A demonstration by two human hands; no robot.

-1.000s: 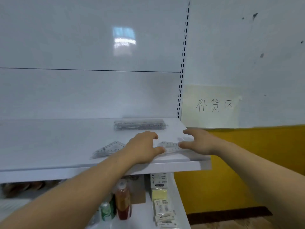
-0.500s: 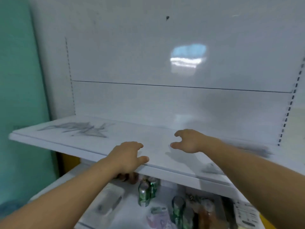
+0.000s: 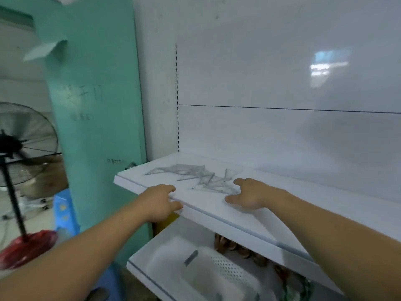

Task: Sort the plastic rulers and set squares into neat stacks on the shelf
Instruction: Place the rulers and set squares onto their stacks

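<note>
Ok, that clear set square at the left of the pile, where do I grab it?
Probably its pointed left tip, coming from the left with the left hand. The set square lies flat on the shelf; that tip sticks out clear of the pile, while its right part seems tangled with other pieces. Lift the thin tip, then pinch.

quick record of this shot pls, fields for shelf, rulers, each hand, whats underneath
shelf: white, flat
rulers and set squares: clear plastic, loose jumbled pile near the shelf's left end, not stacked
left hand: at the shelf's front edge, holds nothing
right hand: over the shelf at the pile's near right side, fingers relaxed, holds nothing
below: white perforated basket on the lower level
</note>
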